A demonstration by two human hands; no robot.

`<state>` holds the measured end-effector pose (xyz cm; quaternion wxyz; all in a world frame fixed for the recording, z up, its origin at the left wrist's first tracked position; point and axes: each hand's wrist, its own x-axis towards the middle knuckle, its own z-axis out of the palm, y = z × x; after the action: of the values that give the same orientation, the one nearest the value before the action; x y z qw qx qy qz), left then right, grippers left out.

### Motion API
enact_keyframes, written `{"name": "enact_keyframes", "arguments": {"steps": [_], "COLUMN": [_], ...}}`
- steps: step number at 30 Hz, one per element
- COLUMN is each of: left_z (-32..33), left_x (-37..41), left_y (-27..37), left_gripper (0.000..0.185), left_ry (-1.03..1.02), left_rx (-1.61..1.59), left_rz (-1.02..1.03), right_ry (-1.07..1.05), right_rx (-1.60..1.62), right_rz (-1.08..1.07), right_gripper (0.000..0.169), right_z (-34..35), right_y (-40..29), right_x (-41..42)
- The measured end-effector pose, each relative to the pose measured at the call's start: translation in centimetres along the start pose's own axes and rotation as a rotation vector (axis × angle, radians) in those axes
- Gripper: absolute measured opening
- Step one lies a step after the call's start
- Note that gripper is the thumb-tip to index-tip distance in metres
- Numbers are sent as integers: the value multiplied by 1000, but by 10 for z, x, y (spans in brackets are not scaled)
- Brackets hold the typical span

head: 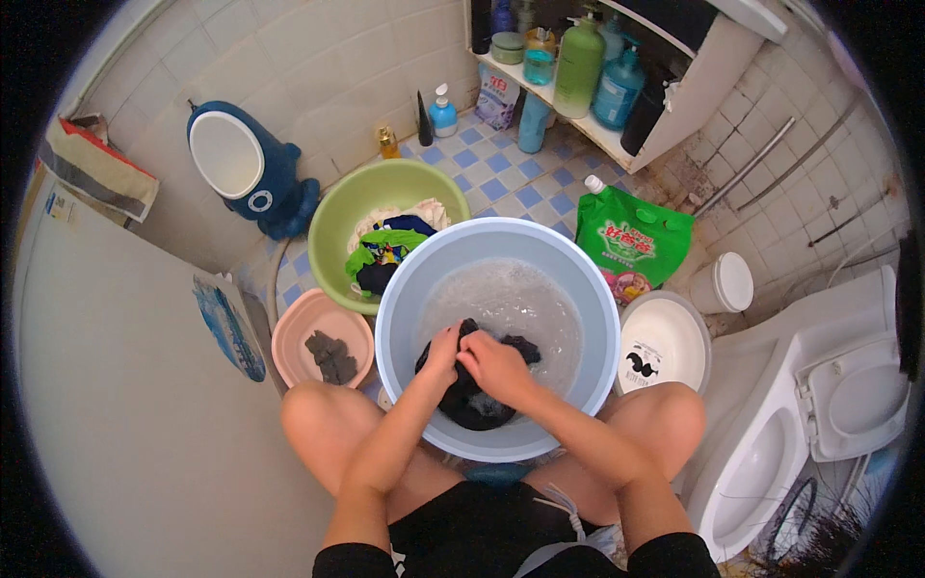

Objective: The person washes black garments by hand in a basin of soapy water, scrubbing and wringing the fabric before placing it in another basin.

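Observation:
A large light-blue plastic basin [498, 449] stands between my knees with cloudy, sudsy water [520, 296] in it. Both hands meet over its near left part, gripping one wet black garment [470, 404]. My left hand [441, 355] pinches a bunched fold of the cloth. Close against it, my right hand [495, 365] grips the same fold. The rest of the garment hangs down into the water, and a dark end of it shows right of my fingers. My fingertips are partly hidden by the hands themselves.
A green basin [325, 217] with several clothes and a pink basin [285, 339] with a grey cloth stand left. On the right are a green detergent pouch [636, 231], a white basin [672, 325] and a toilet [759, 462]. A bottle shelf [679, 115] stands ahead; a white door-like panel [144, 390] borders the left.

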<state>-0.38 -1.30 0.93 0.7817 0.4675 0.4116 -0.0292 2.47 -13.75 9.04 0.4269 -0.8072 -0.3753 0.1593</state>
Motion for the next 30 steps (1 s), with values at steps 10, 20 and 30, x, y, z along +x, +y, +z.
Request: {"name": "enact_keyframes", "arguments": {"steps": [10,20,30], "left_z": [-5,-1,-1], "left_x": [-7,-22,-20], "left_y": [5,24,16], "left_gripper": [30,39,48], "left_ry": [-53,206,322], "left_rx": [103,1435,1865], "left_rz": [58,895,802], "right_ry": [15,-49,-36], "right_rx": [35,-730,-824], "right_rz": [90,128,248], "right_gripper": [19,44,47], "right_z": [1,-1,-21], "right_y": [3,52,53], "right_x": [0,-19,-7]}}
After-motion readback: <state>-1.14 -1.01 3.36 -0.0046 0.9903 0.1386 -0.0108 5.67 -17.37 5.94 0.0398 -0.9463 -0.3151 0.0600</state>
